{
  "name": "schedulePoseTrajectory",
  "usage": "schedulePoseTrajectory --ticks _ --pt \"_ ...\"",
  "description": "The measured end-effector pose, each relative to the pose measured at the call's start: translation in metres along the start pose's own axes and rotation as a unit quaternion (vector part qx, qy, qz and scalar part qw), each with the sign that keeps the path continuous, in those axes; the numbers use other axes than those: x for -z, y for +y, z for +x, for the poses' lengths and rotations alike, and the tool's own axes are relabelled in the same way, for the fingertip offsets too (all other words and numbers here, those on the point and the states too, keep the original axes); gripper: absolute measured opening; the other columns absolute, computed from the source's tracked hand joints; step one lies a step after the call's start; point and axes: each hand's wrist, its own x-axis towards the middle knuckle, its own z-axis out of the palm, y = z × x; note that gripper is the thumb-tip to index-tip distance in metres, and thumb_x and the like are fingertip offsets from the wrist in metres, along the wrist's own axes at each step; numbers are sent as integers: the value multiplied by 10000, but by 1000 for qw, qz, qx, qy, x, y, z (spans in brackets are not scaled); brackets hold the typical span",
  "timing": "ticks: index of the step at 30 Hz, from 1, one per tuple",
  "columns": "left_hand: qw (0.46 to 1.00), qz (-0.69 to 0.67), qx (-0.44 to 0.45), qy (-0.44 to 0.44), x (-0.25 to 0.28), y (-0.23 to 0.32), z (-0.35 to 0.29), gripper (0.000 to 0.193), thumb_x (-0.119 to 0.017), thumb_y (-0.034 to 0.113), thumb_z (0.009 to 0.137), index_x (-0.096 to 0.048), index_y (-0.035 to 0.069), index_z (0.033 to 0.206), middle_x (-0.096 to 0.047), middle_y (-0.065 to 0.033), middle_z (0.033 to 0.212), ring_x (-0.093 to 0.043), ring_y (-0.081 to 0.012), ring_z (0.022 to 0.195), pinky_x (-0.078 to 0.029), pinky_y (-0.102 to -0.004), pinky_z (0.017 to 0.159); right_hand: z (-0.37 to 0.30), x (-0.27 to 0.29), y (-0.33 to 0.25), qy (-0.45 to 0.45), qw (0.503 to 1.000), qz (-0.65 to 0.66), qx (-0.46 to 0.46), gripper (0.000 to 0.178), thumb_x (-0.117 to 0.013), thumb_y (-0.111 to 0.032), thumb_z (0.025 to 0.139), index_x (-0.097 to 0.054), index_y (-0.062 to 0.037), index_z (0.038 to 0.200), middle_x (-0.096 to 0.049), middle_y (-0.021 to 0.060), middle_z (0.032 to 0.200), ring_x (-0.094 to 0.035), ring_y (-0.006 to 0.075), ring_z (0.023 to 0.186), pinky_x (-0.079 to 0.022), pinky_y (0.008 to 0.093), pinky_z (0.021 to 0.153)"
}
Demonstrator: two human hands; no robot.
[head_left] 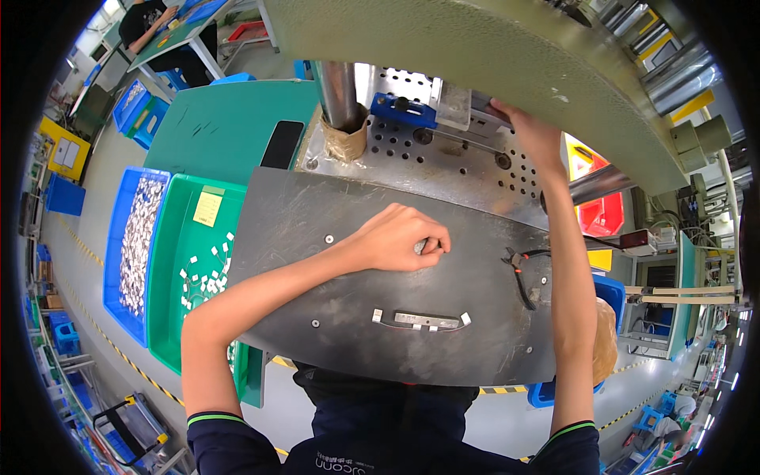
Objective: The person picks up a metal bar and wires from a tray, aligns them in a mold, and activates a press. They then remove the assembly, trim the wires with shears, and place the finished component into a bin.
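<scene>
My left hand (pixel 400 239) is over the dark grey work plate (pixel 356 301), its fingers curled closed around a small greyish bit that I cannot make out. My right hand (pixel 537 136) reaches under the pale green press beam (pixel 491 47), at the right end of a metal fixture (pixel 483 127); most of its fingers are hidden. A blue clamp block (pixel 404 109) sits at the fixture's left. Nearer to me, a narrow metal bar (pixel 426 320) lies beside a thin cable with white connectors (pixel 378 316). Cutting pliers (pixel 519 277) with black and orange handles rest by my right forearm.
A green bin (pixel 184 237) holds white-ended cables, and a blue bin (pixel 119 261) many small pieces. A black phone (pixel 281 146) lies on the green table (pixel 214 127). A steel column (pixel 338 91) stands left of the fixture; a red bin (pixel 602 214) is at right.
</scene>
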Motion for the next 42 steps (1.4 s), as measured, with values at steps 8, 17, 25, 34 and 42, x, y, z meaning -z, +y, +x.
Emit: schedulePoseTrajectory --ticks 8,17,25,34,42 --pt "1000 16 -11 5 -12 -2 -10 134 -693 185 809 -766 135 910 -700 14 678 -689 -240 662 -544 -378 663 7 -6 12 1 978 -182 100 149 -777 -113 937 -775 -11 1045 -777 67 934 -728 139 777 -613 289 719" --pt "982 160 -84 62 -1 33 -18 174 -666 117 843 -703 81 1009 -677 -86 817 -672 -305 765 -519 -426 678 -26 13 -47 1 913 -375 161 550 -708 -382 962 -581 -5 1341 -702 210 1148 -736 304 817 -539 417 938" --pt "931 -188 259 -178 -15 128 -205 202 -764 192 934 -712 -2 957 -714 -146 873 -709 -355 811 -565 -446 761 -323 108 -147 -488 863 56 -120 80 -758 -118 905 -791 -66 956 -747 82 748 -709 219 621 -530 311 586" --pt "931 -3 358 68 -78 70 -287 191 -781 166 922 -757 -23 924 -759 -148 857 -717 -330 768 -543 -418 734 -454 109 -126 -244 873 -164 -388 143 -707 -74 940 -750 61 923 -765 146 779 -737 245 658 -562 365 667" --pt "959 61 256 110 -83 46 -297 127 -719 108 947 -770 -3 981 -737 -165 818 -679 -383 715 -512 -451 678 -473 115 -101 -200 869 -167 -420 293 -544 -64 1009 -749 49 832 -733 133 685 -695 208 591 -537 336 623"
